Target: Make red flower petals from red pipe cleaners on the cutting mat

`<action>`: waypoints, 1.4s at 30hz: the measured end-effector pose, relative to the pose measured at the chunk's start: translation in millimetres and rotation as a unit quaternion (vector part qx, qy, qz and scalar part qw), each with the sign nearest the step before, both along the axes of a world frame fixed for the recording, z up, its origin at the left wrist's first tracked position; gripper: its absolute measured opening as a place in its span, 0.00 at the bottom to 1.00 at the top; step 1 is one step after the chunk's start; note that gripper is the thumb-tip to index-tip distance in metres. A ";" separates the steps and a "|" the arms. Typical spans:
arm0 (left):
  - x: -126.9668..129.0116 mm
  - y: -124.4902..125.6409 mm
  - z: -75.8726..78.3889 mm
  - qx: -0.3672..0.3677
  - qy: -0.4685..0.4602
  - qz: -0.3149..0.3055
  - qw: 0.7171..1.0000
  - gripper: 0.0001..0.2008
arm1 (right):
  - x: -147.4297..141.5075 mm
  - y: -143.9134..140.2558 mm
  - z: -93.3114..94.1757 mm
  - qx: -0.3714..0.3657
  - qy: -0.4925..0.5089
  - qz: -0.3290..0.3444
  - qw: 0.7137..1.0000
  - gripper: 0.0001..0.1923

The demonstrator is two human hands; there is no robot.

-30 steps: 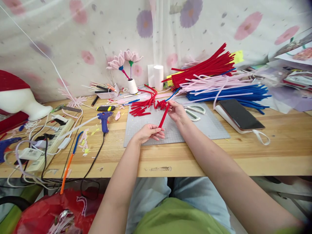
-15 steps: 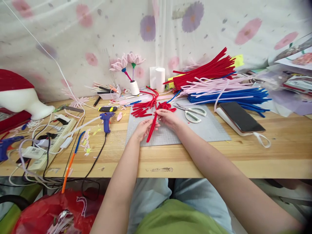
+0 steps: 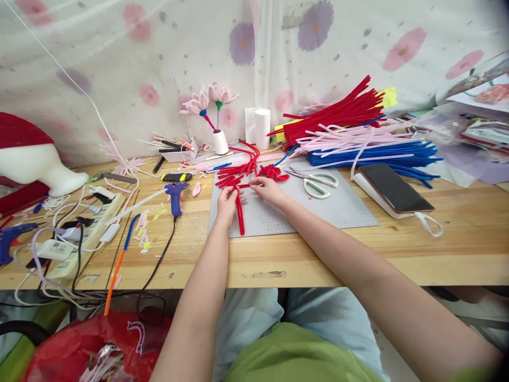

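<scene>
My left hand (image 3: 227, 206) is closed in a pinch at the upper end of a red pipe cleaner strip (image 3: 240, 217), which hangs down toward the front of the grey cutting mat (image 3: 274, 220). To its right, my right hand (image 3: 266, 190) pinches a short red end that runs sideways from the left fingertips. Cut red pipe cleaner pieces (image 3: 228, 175) lie just behind the left hand. Beyond the right fingers sits a looped red bundle (image 3: 274, 172). Scissors with pale handles (image 3: 316, 187) rest on the mat to the right.
A blue glue gun (image 3: 175, 197) and a cluttered power strip (image 3: 85, 233) are on the left. Red (image 3: 338, 114), pink and blue pipe cleaner bundles (image 3: 374, 158) lie at the back right, near a phone (image 3: 395, 188). Pink flowers (image 3: 214, 95) stand in a white spool.
The red strip has swung from slanting to nearly upright. My left hand has moved slightly left and up; my right hand has shifted a little left, its fingers now on a sideways red end.
</scene>
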State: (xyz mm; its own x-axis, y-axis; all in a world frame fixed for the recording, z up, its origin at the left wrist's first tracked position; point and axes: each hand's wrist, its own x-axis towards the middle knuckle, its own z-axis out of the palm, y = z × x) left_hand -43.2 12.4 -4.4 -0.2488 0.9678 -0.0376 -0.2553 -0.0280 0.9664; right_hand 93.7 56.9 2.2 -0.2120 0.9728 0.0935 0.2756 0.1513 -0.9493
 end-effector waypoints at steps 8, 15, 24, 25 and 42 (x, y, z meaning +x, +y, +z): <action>-16.1 1.1 -2.6 0.032 0.056 0.066 0.996 0.08 | -22.7 14.6 3.8 0.185 -0.328 0.038 0.926 0.12; -16.5 -3.7 6.1 -0.008 0.053 0.017 0.998 0.13 | -9.6 8.7 -2.1 0.165 -0.271 0.023 0.948 0.07; -15.3 -2.9 5.5 0.017 0.031 0.031 0.999 0.12 | 25.0 8.8 -22.4 0.035 0.063 0.040 0.997 0.08; -14.8 -2.7 4.4 0.017 0.030 0.028 0.999 0.12 | 25.8 7.0 -22.5 0.019 0.081 0.037 0.996 0.07; -9.8 -6.6 7.8 -0.030 0.004 -0.051 0.998 0.09 | 16.9 -12.2 -2.9 -0.028 0.088 0.049 0.994 0.07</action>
State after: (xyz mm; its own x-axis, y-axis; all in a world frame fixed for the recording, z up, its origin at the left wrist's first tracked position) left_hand -53.0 5.8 3.5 -0.1499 0.9842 -0.0945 -0.2466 0.0554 0.9675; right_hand 110.6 44.6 -0.6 -0.2912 0.9530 0.0840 0.0905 0.1148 -0.9893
